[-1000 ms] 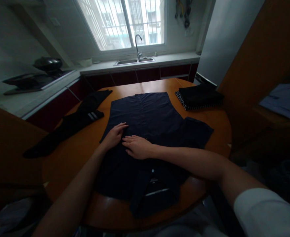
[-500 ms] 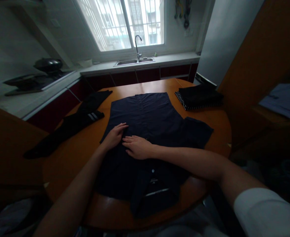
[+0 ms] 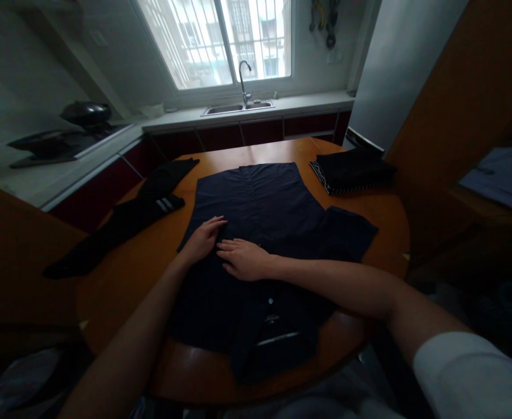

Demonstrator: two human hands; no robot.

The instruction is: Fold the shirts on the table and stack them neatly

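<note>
A dark navy shirt (image 3: pixel 265 198) lies spread on the round wooden table (image 3: pixel 125 302), its collar towards me and its hem towards the window. One short sleeve reaches out to the right; no sleeve shows spread on the left side. My left hand (image 3: pixel 203 238) rests on the shirt near its left edge, fingers stretched out. Just to the right of it, my right hand (image 3: pixel 245 259) lies flat on the cloth with fingers extended. Neither hand grips the fabric. A pale button and a light label strip show at the collar.
Black clothing with white stripes (image 3: pixel 151 209) lies along the table's left side. Folded dark cloths (image 3: pixel 354 169) are stacked at the back right. Beyond the table are a counter with a sink (image 3: pixel 238 108), a stove with a pan (image 3: pixel 85 113), and a tall pale panel (image 3: pixel 404 70).
Both hands stay in the same place on the shirt. The whole view has shifted very slightly; nothing else has visibly moved.
</note>
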